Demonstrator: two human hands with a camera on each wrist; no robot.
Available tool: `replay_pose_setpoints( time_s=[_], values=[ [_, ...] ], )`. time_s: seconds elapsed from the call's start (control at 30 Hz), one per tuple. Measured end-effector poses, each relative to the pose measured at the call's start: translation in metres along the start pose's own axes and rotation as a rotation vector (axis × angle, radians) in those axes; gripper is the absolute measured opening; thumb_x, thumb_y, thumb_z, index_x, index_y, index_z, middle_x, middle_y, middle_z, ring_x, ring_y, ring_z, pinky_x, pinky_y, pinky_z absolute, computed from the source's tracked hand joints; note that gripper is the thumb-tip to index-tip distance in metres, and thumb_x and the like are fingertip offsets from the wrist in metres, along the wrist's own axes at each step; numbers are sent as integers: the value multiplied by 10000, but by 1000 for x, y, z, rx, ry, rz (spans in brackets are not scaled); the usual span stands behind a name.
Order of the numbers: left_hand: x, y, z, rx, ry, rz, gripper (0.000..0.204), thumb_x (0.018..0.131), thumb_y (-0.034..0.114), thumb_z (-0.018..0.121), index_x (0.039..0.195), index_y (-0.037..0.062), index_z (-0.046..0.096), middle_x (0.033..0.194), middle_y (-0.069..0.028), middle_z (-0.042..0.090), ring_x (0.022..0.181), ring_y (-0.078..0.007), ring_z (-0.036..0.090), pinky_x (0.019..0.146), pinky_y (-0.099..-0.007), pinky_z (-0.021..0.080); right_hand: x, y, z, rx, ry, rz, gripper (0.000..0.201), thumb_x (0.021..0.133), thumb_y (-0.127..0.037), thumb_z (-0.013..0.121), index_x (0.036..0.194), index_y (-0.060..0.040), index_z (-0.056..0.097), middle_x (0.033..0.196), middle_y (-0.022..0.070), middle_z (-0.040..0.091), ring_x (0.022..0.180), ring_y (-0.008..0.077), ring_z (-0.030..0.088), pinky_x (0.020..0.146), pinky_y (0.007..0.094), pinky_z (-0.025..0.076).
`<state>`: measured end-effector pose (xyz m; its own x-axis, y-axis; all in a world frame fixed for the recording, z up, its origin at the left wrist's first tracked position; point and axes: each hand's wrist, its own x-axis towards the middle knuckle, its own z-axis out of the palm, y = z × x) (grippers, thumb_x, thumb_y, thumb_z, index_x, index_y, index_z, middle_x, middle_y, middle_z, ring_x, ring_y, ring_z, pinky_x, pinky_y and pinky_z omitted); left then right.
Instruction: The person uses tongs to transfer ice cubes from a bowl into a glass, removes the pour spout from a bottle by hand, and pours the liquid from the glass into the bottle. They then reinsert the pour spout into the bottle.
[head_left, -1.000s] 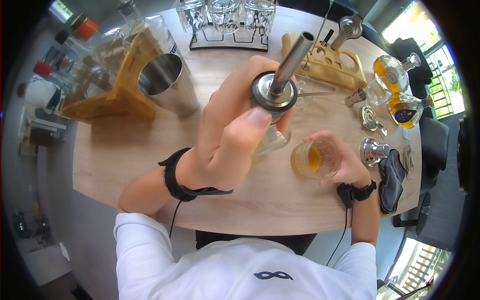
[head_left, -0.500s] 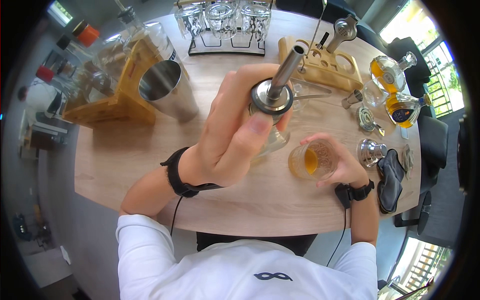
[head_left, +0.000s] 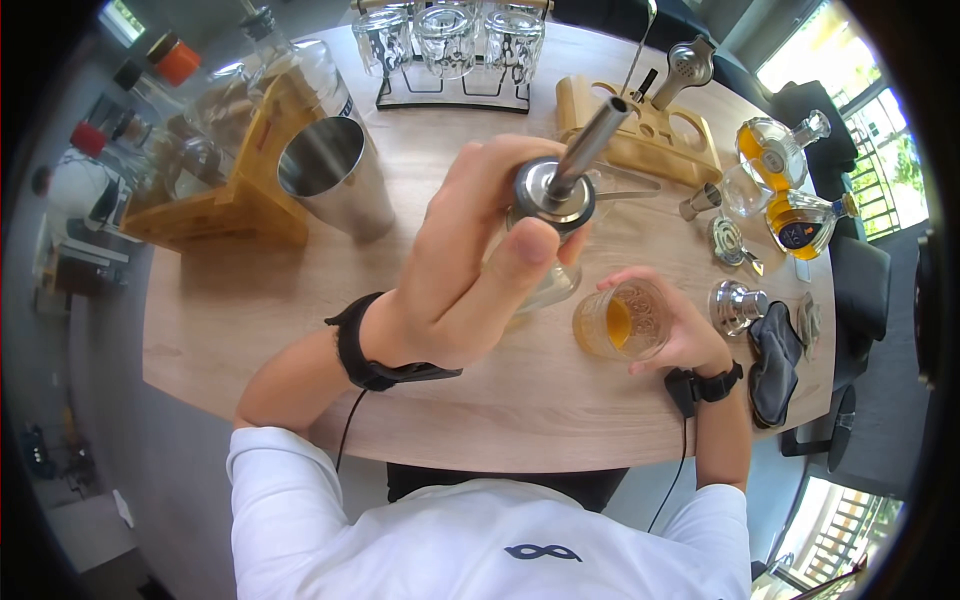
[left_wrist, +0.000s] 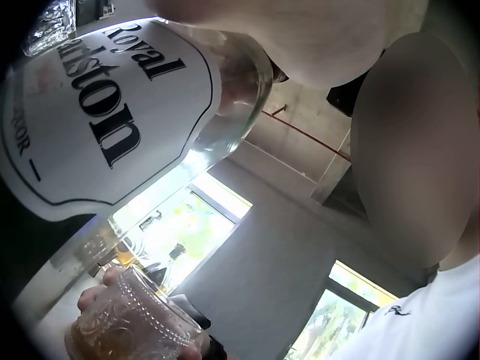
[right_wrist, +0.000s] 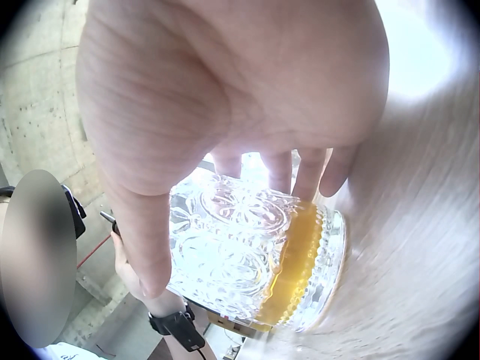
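Observation:
My left hand (head_left: 460, 270) grips a clear liquor bottle (left_wrist: 135, 97) around its neck, thumb up beside the collar of a metal pourer (head_left: 585, 150). The pourer's spout points up and to the right in the head view. A white label with large dark lettering covers the bottle's side in the left wrist view. My right hand (head_left: 690, 325) curls around a patterned glass tumbler (head_left: 640, 315) standing on the table, fingers on its far side and thumb on the near side. Amber liquid (right_wrist: 292, 262) fills the bottom of the tumbler.
A metal shaker cup (head_left: 345, 180) and a wooden bottle rack (head_left: 220, 210) stand at left. Upturned glasses hang on a rack (head_left: 455, 105) behind. A wooden tool stand (head_left: 640, 135), a jigger (head_left: 700, 202), a strainer (head_left: 730, 243), amber decanters (head_left: 800, 225) and a dark cloth (head_left: 775, 365) lie rightward.
Over the last half second the pourer's spout has swung slightly to the right with the left hand. My right hand keeps its hold around the tumbler.

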<state>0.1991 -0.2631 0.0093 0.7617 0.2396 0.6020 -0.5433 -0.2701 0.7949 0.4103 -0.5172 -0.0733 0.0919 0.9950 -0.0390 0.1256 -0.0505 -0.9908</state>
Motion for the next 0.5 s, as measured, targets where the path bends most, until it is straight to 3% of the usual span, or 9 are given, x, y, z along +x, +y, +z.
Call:
replay_pose_setpoints(
  time_s=[0.23,0.5],
  values=[
    [-2,-3,1,78,37,23,677,1113,561,505,1361,-68,484,1039,-135,635,874,-170,620,883,-398,553,0,-1,0,-12,-4,-2,1061,644,-130,1033,1540,-72,468,1512,102,563,1442,239,512,1241,402,379],
    [-1,-4,-3,65,-34,29,575,1117,477,499,1339,-53,472,1018,-142,636,895,-180,619,888,-405,550,0,2,0,-6,4,-1,1061,637,-130,1036,1536,-73,475,1504,101,570,1442,240,514,1242,406,380]
  ],
)
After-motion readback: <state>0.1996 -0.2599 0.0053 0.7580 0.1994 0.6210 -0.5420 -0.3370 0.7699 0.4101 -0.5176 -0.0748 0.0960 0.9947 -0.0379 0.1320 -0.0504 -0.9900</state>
